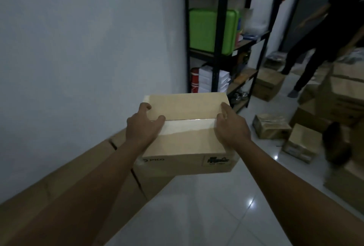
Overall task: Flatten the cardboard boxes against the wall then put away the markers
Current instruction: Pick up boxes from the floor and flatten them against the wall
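Second person (323, 35) cut off at edge (top right); box label (218, 160) blurred.

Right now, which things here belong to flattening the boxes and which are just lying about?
Job:
- taped box, held by left hand and right hand
- flattened cardboard along the wall

Lying about:
- green case on the shelving
- small boxes on the floor
- another person

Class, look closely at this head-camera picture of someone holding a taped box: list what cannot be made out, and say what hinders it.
- Contents of the tan taped cardboard box: closed flaps hide them.
- Its square printed side label: too small and blurred to read.
- Markers: none visible anywhere.
- Small items on the black metal shelf rack: dim and blurry.
- Left hand and right hand: palms hidden against the box.
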